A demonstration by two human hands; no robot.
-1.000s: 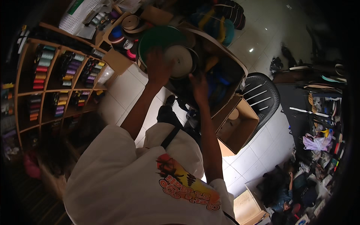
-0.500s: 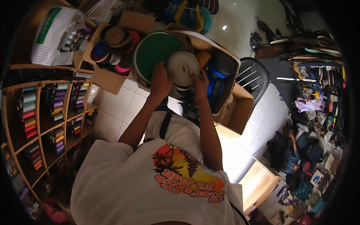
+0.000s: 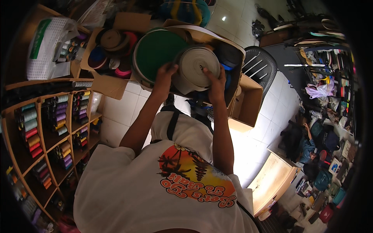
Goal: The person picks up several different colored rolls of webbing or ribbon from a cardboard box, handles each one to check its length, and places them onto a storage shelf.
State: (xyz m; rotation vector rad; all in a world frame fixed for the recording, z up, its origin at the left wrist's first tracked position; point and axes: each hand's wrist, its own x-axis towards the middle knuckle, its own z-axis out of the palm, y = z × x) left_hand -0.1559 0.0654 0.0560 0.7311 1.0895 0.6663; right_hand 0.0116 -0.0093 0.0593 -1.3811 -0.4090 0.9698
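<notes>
A thick coiled roll of pale grey webbing [image 3: 194,64] is lifted over the large cardboard box [image 3: 243,58] in front of me. My right hand [image 3: 217,83] grips its right side, thumb laid on the flat face near the centre and fingers round the outer edge. My left hand [image 3: 164,79] is closed at the roll's lower left, where a loose outer turn bulges away from the coil; its fingertips are partly hidden. Just left of the roll, a wide round green-topped roll [image 3: 159,54] with a pale rim sits close to my left hand.
A smaller open carton [image 3: 112,83] at the left holds several strap rolls. An open box [image 3: 248,99] and a black slatted chair [image 3: 260,64] stand to the right. Wooden shelves [image 3: 42,136] of thread spools line the left. A person [image 3: 307,149] is at the far right.
The grey roll has moved slightly right and looks larger, its outer turn looser at the lower left. My right hand has shifted right with it; my left thumb has come off its face.
</notes>
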